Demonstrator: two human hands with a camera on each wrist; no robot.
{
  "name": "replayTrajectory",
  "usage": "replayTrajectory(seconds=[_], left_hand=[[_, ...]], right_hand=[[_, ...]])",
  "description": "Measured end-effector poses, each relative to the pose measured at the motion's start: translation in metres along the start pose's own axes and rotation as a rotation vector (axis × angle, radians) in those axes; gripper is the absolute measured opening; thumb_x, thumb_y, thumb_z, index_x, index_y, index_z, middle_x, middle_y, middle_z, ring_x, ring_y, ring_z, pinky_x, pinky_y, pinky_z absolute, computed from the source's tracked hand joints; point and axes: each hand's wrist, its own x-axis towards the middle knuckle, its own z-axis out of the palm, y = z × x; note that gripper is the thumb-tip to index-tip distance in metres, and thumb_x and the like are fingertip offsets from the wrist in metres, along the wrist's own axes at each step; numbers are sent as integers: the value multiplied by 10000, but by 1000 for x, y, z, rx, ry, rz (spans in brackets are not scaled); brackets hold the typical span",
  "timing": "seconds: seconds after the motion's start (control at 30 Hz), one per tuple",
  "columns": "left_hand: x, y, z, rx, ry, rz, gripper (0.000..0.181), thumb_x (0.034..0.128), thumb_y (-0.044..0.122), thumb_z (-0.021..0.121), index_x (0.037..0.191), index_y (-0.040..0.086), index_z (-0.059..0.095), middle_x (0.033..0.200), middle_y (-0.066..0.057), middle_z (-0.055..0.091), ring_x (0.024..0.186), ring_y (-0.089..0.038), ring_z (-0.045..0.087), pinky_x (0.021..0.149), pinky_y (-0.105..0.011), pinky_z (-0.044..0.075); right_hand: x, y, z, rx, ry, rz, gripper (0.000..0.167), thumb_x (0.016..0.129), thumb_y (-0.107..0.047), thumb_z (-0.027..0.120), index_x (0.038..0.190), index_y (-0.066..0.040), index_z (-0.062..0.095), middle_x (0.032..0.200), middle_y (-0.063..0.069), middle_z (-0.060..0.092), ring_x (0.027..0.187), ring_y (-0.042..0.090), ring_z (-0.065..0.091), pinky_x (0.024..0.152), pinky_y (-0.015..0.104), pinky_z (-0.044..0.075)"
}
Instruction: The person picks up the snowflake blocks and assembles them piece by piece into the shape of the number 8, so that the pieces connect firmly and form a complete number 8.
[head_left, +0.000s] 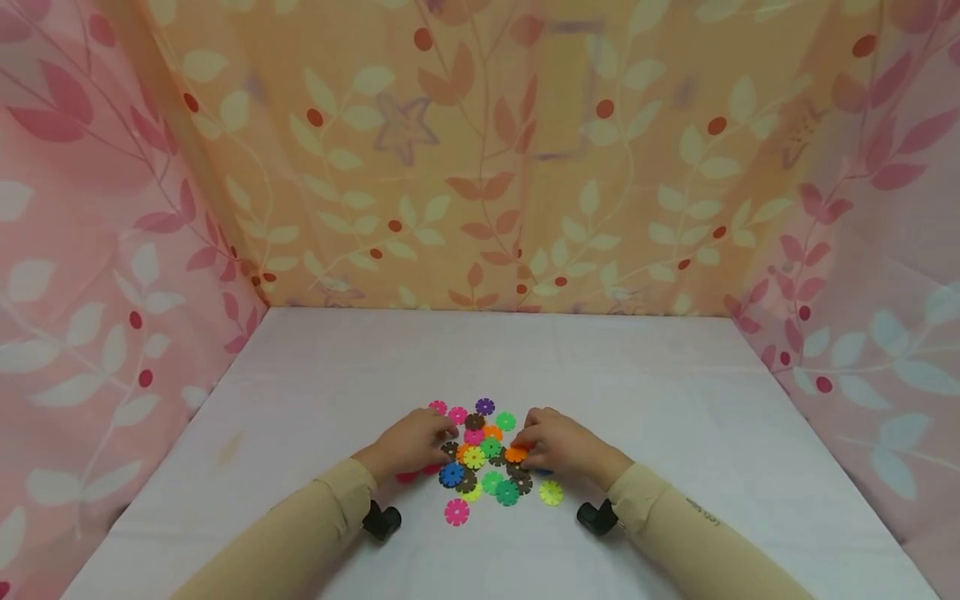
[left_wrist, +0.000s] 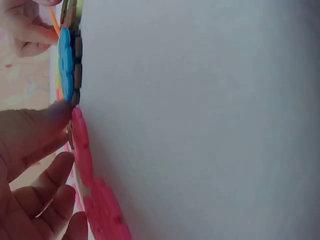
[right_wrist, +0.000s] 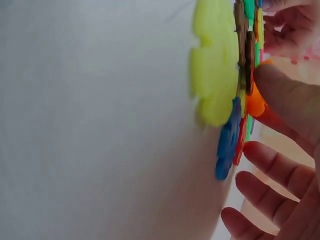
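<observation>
A loose pile of notched plastic building discs lies on the white table. My left hand [head_left: 413,442] is at the pile's left side, thumb and index finger on a brown disc [head_left: 449,450]. Near that thumb are a blue disc [left_wrist: 65,64] and pink discs [left_wrist: 83,148]. At the right side, my right hand [head_left: 561,444] pinches an orange disc [head_left: 516,454] between thumb and index finger; its other fingers are loosely bent. A yellow disc [right_wrist: 216,62] and a dark blue disc [right_wrist: 228,141] lie close to it. Overlapping discs and fingers hide parts of the pile.
A pink disc [head_left: 457,512] lies nearest the front, and a purple disc [head_left: 485,407] at the back. Black wrist mounts [head_left: 382,521] hang beneath both sleeves. Patterned cloth [head_left: 480,167] walls the table [head_left: 495,350] at the back and both sides.
</observation>
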Motion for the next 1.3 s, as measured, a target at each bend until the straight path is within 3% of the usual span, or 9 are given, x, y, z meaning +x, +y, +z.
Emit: replayTrajectory(seconds=[0.17,0.3,0.47,0.63,0.73,0.87,0.97,1.1,1.3], left_hand=[[2,3,1,-48,-15,-40,215,752,227,750,917,191,617,834,88,549,829,-110,500,757,-295,477],[2,6,1,-99,-21,-86,246,743,198,758,883,196,556,803,79,535,792,-116,502,736,-298,478],[0,8,0,-171,-23,-127,239,775,149,723,917,188,535,801,60,548,773,-130,519,713,-304,493],[-3,8,-7,-227,32,-168,84,807,161,692,851,161,620,769,51,573,742,-137,519,681,-272,483],[-3,10,-14,-326,59,-220,68,823,199,682,809,152,635,757,29,589,709,-153,539,625,-257,486],[-3,18,-21,-554,83,-292,107,849,237,650,827,133,643,786,-23,618,716,-217,606,610,-302,526],[-2,26,-23,-714,112,-298,125,874,217,618,879,97,652,812,-58,634,752,-260,641,650,-322,541],[-1,36,-22,-843,139,-270,154,895,182,587,941,49,650,838,-81,643,769,-268,660,663,-296,542],[1,44,-19,-941,128,-281,194,907,209,569,973,41,638,873,-104,656,805,-274,664,687,-296,540]], right_hand=[[6,-5,-1,-103,32,-35,200,790,-352,701,932,-212,721,836,-108,511,789,75,437,691,201,415],[8,-8,-3,-141,58,-75,117,800,-296,702,849,-193,731,787,-108,533,746,70,445,670,199,425],[8,-9,-5,-83,32,-49,106,828,-265,672,819,-175,728,742,-119,506,699,59,436,655,200,425],[10,-10,-11,20,24,5,140,877,-241,611,835,-163,718,702,-122,487,639,67,437,631,215,425],[11,-13,-17,79,70,24,141,881,-206,602,812,-148,710,691,-122,495,624,69,453,630,221,440],[11,-20,-22,156,155,26,139,878,-171,604,801,-108,702,665,-107,517,603,68,470,612,209,461],[12,-27,-21,169,216,18,128,875,-165,611,846,-90,711,692,-94,569,605,52,478,623,199,478],[12,-36,-19,146,318,-3,112,855,-157,639,897,-90,718,770,-65,639,640,43,506,655,223,503],[13,-43,-18,109,435,-65,95,833,-127,662,903,-89,712,780,-40,650,662,63,539,643,221,508]])
